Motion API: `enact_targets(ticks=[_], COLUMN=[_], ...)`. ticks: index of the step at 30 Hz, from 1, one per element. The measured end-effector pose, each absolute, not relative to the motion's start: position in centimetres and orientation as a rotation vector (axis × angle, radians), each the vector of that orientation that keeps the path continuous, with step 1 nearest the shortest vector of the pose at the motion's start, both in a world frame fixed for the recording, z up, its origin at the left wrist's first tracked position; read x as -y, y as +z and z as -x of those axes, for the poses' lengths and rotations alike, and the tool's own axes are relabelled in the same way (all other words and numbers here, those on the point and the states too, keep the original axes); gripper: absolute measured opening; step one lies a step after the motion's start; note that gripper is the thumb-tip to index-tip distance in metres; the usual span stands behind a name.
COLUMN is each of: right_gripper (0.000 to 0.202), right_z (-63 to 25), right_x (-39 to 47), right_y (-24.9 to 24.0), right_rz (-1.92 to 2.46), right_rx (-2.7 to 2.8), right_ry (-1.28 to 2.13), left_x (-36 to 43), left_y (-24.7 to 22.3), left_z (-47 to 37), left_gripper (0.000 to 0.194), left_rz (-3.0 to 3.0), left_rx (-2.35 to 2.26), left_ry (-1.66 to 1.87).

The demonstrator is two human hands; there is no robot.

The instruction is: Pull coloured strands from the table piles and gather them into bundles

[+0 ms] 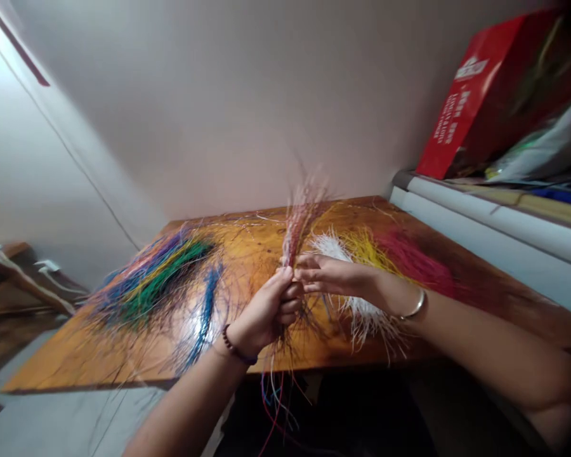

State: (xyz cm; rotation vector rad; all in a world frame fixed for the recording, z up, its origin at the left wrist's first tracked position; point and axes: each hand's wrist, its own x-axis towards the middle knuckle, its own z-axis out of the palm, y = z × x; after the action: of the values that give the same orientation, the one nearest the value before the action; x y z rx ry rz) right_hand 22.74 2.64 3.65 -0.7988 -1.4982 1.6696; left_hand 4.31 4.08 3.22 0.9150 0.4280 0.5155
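Note:
My left hand (278,304) is closed in a fist around an upright bundle of thin strands (299,235), mostly pinkish red and white, which fans out above the grip. Its lower ends hang beneath the fist past the table's front edge. Beside it my right hand (333,276) has its fingers stretched out, the tips at the bundle just over the left thumb; whether they press on it I cannot tell. Under and behind the right hand lie white strands (368,320), with yellow strands (368,247) and crimson strands (416,260) further right.
On the wooden table's (252,247) left lies a pile of green strands (169,282) with blue, purple and orange ones. A thin blue bundle (208,304) lies nearer. At right, a red bag (471,95) stands on a ledge (504,216). A wall rises behind.

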Motion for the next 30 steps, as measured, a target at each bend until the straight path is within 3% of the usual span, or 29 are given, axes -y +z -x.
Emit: enact_targets(ticks=[5, 9, 14, 19, 25, 30], right_gripper=[0.044, 0.05, 0.039, 0.029, 0.032, 0.029], right_z=[-26.1, -28.5, -29.4, -30.6, -34.4, -37.3], right_x=[-3.2, -4.2, -3.1, -0.6, 3.2, 4.8], right_y=[3.0, 1.6, 0.8, 2.6, 5.3, 6.5], right_rz=[0.937, 1.145, 1.331, 1.447, 1.499, 1.604], right_rx=[1.197, 1.087, 1.095, 1.151, 0.832, 0.813], right_ry=[1.268, 0.844, 0.405, 0.128, -0.159, -0.247], left_x=[-6.0, -6.8, -7.1, -7.8, -9.7, -10.8], left_y=[2.7, 1.4, 0.0, -0.2, 0.1, -0.3], left_z=[-9.8, -10.5, -10.1, -9.7, -9.4, -9.2], left_gripper=[0.029, 0.029, 0.029, 0.032, 0.034, 0.031], left_rz=[-0.942, -0.958, -0.938, -0.9, -0.838, -0.833], left_rx=[-0.332, -0.368, -0.389, -0.416, -0.477, -0.513], left_ry=[0.387, 0.384, 0.333, 0.291, 0.433, 0.507])
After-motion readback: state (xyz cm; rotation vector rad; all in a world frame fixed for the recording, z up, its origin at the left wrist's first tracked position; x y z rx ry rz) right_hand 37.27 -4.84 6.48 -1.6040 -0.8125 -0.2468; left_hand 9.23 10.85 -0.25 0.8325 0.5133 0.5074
